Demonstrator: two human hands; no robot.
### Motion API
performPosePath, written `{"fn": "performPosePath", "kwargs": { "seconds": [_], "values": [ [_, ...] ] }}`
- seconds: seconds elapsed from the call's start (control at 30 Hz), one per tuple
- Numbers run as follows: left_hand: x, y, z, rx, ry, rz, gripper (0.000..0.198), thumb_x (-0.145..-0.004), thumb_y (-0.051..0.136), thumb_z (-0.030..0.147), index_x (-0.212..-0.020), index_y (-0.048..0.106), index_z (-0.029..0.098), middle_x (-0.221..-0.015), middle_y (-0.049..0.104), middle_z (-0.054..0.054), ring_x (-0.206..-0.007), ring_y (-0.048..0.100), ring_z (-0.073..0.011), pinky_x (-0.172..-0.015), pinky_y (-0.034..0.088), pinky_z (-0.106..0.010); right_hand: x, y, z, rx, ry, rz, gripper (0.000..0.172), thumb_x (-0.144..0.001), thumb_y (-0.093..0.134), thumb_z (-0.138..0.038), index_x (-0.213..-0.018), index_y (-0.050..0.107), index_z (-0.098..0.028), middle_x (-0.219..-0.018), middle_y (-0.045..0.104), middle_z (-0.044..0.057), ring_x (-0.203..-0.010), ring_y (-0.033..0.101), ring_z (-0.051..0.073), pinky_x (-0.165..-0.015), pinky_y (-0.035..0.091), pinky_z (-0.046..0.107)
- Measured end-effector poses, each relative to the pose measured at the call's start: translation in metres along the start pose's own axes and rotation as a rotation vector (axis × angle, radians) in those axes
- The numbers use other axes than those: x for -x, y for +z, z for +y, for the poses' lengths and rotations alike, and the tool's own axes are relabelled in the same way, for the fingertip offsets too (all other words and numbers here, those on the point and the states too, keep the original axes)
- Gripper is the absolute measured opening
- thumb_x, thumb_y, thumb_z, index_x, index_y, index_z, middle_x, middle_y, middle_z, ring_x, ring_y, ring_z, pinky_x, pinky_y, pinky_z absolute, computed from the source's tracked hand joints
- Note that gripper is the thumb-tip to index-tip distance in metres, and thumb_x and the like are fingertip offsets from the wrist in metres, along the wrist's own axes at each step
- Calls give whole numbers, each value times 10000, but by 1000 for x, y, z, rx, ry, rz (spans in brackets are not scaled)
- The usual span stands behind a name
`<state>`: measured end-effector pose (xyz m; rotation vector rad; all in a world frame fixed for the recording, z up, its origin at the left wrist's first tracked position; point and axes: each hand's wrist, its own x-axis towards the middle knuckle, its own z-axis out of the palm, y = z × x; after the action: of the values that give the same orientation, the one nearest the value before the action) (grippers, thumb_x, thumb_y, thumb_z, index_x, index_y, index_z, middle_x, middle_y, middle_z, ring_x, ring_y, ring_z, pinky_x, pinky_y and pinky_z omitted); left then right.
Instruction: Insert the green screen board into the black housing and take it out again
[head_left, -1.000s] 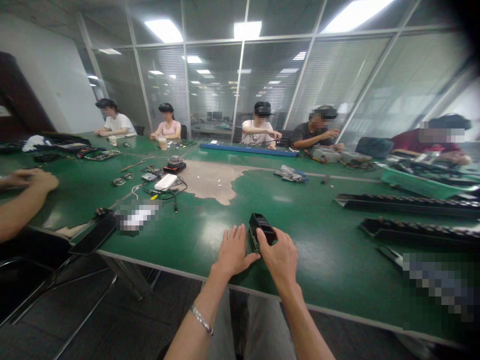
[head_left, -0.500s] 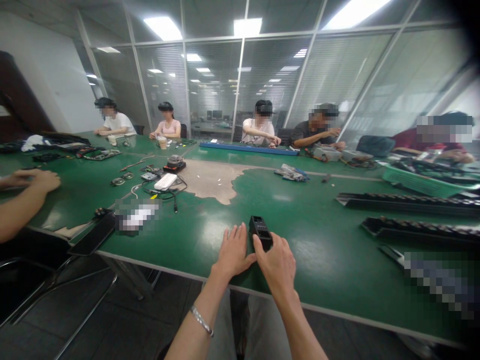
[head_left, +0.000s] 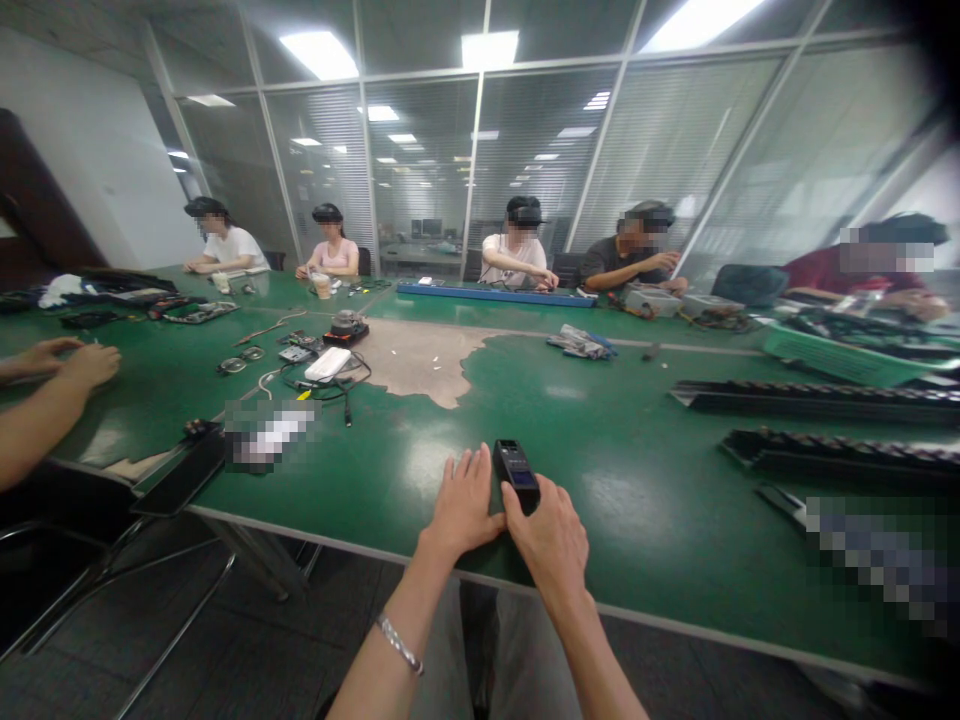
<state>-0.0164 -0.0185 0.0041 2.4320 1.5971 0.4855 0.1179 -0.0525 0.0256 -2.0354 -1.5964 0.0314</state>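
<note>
Holding a black device [head_left: 519, 482], right hand [head_left: 553, 530]; markings [head_left: 513, 460] illegible.

An office-like workroom: glass partition [head_left: 420, 130] with blinds [head_left: 319, 180], long green table [head_left: 645, 530], loose electronic parts [head_left: 298, 353] on top.

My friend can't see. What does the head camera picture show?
A right hand holds a small black device at a green table, the left hand beside it. Beyond are a white box, a basket and people seated across.

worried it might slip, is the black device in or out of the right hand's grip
In: the right hand holds the near end of the black device between thumb and fingers.
</note>
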Motion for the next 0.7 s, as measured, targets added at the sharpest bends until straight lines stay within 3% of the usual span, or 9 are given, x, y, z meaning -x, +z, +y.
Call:
{"fn": "performPosePath", "kwargs": {
  "seconds": [0.27, 0.47, 0.7],
  "values": [
    [-1, -1, 0, 15, -18, -10, 955, -838, 443, 530, -1567, 42, 61, -1637, 180, -152, -1506, 148, -319, -1227, 82, -506, -7, 5, 3, -19, 6, 19, 771, -860, 489, -659, -1410, 447, -120, -1255, 589, 176, -1069, 623, 293, -831, 450, 357],
    [-2, -2, 1, 15, -23, -25, 982, -836, 451, 581, -1569, 36, 75, -1639, 178, -146, -1508, 142, -318, -1226, 85, -507, -13, 11, 6, -51, -22, 27, 729, -846, 526, -647, -1333, 519, -105, -1206, 614, 164, -1060, 619, 287, -842, 447, 348],
    [-1, -1, 1, 5, -10, -3, 993, -842, 466, 585, -1566, 31, 63, -1632, 189, -167, -1504, 153, -328, -1224, 103, -511, -16, 11, 7, -93, -59, 27, 505, -859, 556, -570, -1146, 620, -159, -1073, 649, 119, -951, 619, 240, -793, 425, 318]
  ]
}}
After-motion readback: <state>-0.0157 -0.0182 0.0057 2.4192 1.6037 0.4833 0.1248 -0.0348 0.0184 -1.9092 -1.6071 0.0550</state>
